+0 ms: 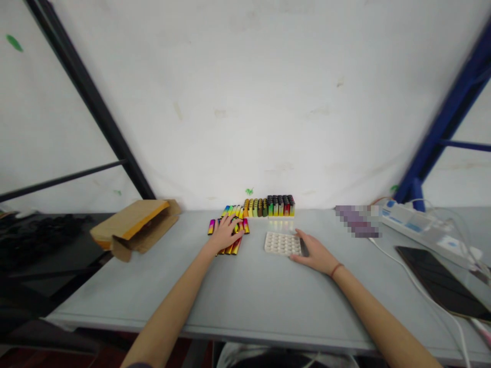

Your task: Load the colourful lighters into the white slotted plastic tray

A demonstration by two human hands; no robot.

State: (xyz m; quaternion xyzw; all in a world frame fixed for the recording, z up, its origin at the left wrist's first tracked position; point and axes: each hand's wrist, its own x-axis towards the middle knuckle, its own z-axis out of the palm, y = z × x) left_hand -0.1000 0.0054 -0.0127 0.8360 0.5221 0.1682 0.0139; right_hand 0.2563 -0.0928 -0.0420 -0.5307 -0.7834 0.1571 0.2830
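My left hand (pixel 223 236) lies palm down with its fingers spread over several loose lighters (pixel 232 250). These lie flat on the table in yellow, red and pink, partly covered by my fingers. My right hand (pixel 315 253) grips the right end of a white tray (pixel 283 244), thumb at the near corner and fingers at the far one. Rows of round holes fill the tray, and no lighters show in it. Behind it, upright black-topped lighters (pixel 281 206) stand packed in rows. Beside them on the left is a block of yellow and dark gold lighters (pixel 255 208).
An opened cardboard box (pixel 134 222) lies at the table's left. On the right are a blurred purple item (pixel 356 221), a white power strip (pixel 425 230) with cables and a dark phone (pixel 441 281). A white wall (pixel 245 112) rises behind the grey table (pixel 268 301).
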